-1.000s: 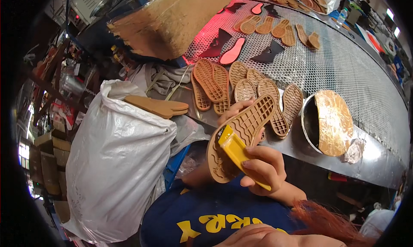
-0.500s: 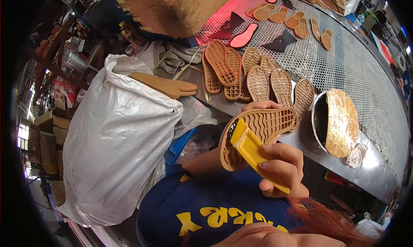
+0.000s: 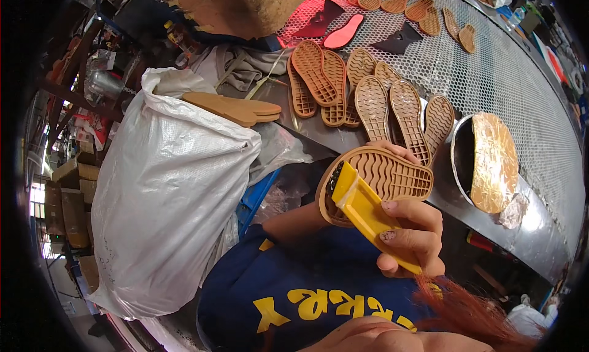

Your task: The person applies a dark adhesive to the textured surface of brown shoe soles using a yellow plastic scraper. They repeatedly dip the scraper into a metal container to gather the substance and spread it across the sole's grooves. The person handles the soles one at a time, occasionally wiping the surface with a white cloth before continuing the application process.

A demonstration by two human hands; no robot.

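My left hand (image 3: 397, 149) grips a tan shoe sole (image 3: 392, 174) from behind. Its fingers curl over the far edge, and the rest of the hand is hidden by the sole. The ridged, grid-patterned face is turned up. In my right hand (image 3: 418, 232) is a yellow brush (image 3: 371, 214) with dark bristles, pinched by the handle. The bristles touch the wide left end of the sole, where the surface looks dark and wet. Just beyond, several soles (image 3: 373, 107) lie with their patterned faces up on the metal bench (image 3: 288, 116).
A round container (image 3: 460, 162), partly covered by a tape-wrapped board (image 3: 494, 162), stands at the right. At left bulges a white sack (image 3: 172, 198) with tan soles (image 3: 230, 110) on top. Behind runs a mesh belt (image 3: 527, 107) carrying soles and dark pieces.
The sole has turned a little, its left end now higher and its right end lower. The brush has shifted slightly right, still against that left end. The bench appears higher in view.
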